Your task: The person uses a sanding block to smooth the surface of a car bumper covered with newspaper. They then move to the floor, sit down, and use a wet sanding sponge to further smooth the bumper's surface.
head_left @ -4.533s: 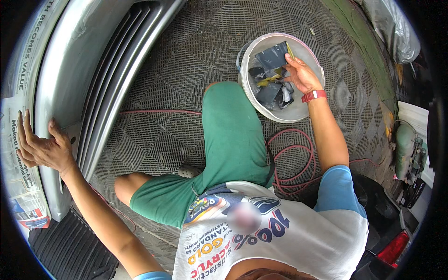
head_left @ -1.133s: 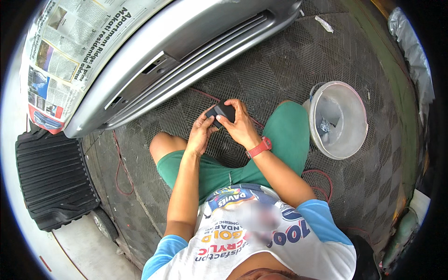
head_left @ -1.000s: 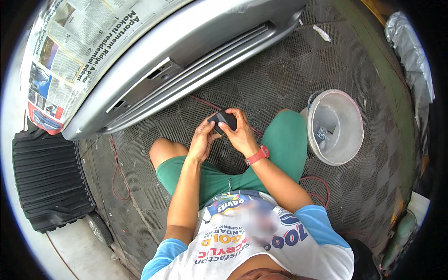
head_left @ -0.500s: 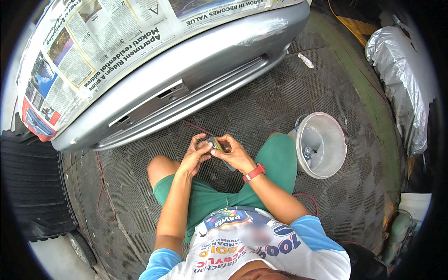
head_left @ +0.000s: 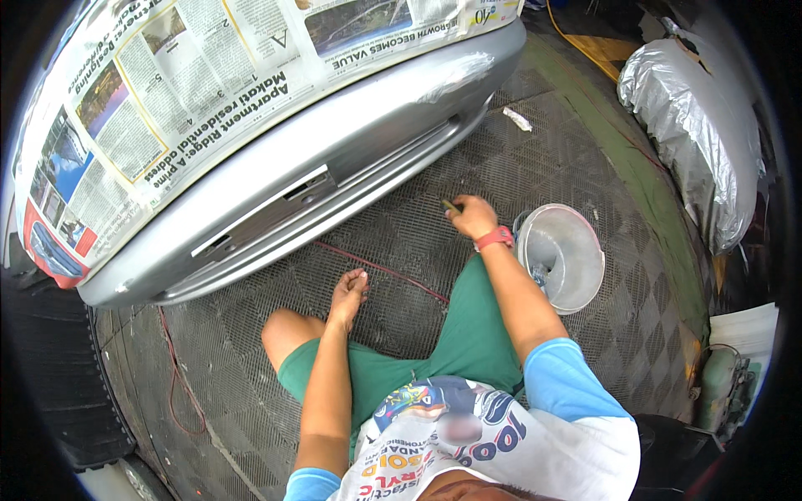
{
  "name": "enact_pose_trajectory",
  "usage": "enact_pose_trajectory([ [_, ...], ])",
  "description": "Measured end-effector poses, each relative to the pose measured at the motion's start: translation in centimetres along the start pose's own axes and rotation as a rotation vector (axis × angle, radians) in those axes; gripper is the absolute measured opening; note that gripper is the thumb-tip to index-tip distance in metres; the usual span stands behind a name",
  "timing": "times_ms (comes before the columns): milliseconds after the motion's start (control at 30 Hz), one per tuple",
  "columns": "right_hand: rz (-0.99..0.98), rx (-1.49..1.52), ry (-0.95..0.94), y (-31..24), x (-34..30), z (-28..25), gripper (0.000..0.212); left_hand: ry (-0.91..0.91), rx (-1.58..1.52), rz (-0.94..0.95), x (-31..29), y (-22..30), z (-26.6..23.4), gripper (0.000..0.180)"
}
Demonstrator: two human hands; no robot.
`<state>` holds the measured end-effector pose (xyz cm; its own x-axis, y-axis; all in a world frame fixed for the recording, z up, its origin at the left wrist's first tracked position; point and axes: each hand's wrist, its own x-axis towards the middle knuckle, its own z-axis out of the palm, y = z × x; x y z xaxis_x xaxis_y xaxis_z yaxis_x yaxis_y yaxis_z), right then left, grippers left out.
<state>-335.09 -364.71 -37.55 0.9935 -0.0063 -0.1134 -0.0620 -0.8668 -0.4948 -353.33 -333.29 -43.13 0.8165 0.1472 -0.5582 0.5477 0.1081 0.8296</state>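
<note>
My right hand (head_left: pixel 476 219) is out to the right, closed around a small flat olive-and-dark pad (head_left: pixel 452 206), part of which pokes out past the fingers. The hand hovers between the bumper and the bucket, touching neither. My left hand (head_left: pixel 349 294) is raised over the gap between my knees, fingers curled together; whether anything is in them is hidden. In front of me is a silver car bumper (head_left: pixel 368 108) with a recessed slot and dull, whitish patches. Printed newspaper (head_left: pixel 225 75) covers the body above it.
A whitish plastic bucket (head_left: pixel 598 271) stands by my right knee, something crumpled inside. A red hose (head_left: pixel 384 269) runs over the dark textured mat. Silver sheeting (head_left: pixel 685 125) covers an object at right. A pale scrap (head_left: pixel 518 119) lies near the bumper's far end.
My hands have parted. The right moved forward and right, carrying the pad; the left let go of it and stayed near my lap, slightly lower. My view has shifted a little.
</note>
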Motion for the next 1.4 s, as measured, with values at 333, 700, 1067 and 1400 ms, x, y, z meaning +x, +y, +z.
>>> enact_pose_trajectory([
  [333, -0.209, 0.391, 0.857, -2.5, 0.0, -12.4, 0.041, 0.011, -0.001, 0.001, 0.3, 0.3, 0.3, 0.045],
  [700, -0.45, 0.178, 0.902, -11.8, 5.4, -19.8, 0.041, 0.004, 0.017, 0.005, 1.4, -0.3, 0.6, 0.048],
  [1067, -0.539, 0.053, 0.926, -13.5, 5.0, -17.1, 0.034, 0.0, 0.01, 0.013, 1.8, -0.4, 0.3, 0.043],
  [1400, -0.526, -0.063, 0.903, -13.1, 6.6, -18.5, 0.034, -0.002, 0.089, 0.054, 2.5, -1.0, 0.6, 0.042],
])
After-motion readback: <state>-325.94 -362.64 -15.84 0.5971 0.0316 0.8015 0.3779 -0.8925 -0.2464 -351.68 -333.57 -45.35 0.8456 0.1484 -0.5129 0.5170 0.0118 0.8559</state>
